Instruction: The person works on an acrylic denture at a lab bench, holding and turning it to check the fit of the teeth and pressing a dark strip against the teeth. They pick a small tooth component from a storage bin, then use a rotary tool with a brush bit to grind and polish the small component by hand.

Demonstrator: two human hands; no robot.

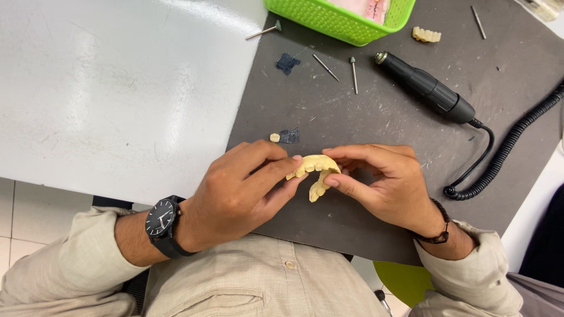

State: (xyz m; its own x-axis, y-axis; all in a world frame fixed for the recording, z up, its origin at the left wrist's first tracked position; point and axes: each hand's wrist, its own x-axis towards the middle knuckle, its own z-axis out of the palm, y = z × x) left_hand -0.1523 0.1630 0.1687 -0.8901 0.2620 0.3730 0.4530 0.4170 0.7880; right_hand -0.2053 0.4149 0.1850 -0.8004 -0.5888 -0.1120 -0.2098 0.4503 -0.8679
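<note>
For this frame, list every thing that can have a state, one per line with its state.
Tooth arch cast: held off the mat by both hands.
Left hand: fingers pinching the cast.
Right hand: fingers pinching the cast.
Handpiece: lying on the mat, unheld, cord attached.
Green basket: upright, something pink inside.
Second cast: lying on the mat.
Burs: lying loose.

No packages, labels, signs, screens visible
</note>
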